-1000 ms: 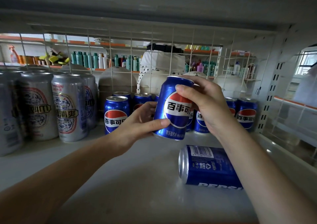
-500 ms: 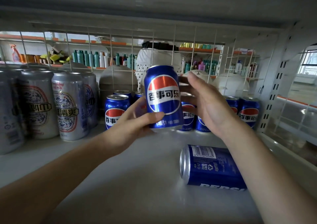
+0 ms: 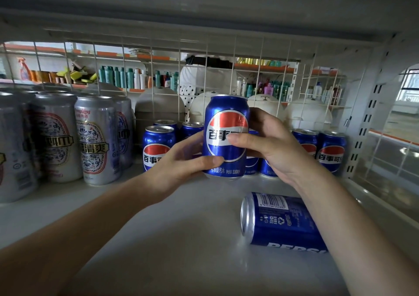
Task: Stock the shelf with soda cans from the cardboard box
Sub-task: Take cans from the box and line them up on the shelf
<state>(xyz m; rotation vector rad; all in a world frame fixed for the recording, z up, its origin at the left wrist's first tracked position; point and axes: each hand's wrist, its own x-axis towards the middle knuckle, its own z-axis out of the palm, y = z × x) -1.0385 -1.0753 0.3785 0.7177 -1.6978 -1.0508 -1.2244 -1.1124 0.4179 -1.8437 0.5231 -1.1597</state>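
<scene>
Blue can [image 3: 225, 137] upright; my left hand [image 3: 179, 162] and right hand [image 3: 272, 148] both grasp it, fingers [image 3: 204, 161] curled around. Second can [image 3: 283, 223] lies sideways on shelf [image 3: 181, 239] under my right forearm.

Behind the held can [image 3: 226, 137], blue cans [image 3: 266, 170] are mostly hidden; below it a forearm [image 3: 340, 216] covers the end of the lying can [image 3: 281, 223]; far left of it a silver can [image 3: 11, 150] is cropped.

white shelf [image 3: 181, 239] | silver cans [image 3: 95, 139] left (upright) | blue cans [image 3: 331, 153] at back | toppled can [image 3: 283, 223] front right

White wire grid [image 3: 249, 53], toiletry shelves [image 3: 122, 79] beyond, bright window [image 3: 410, 91] at right
</scene>
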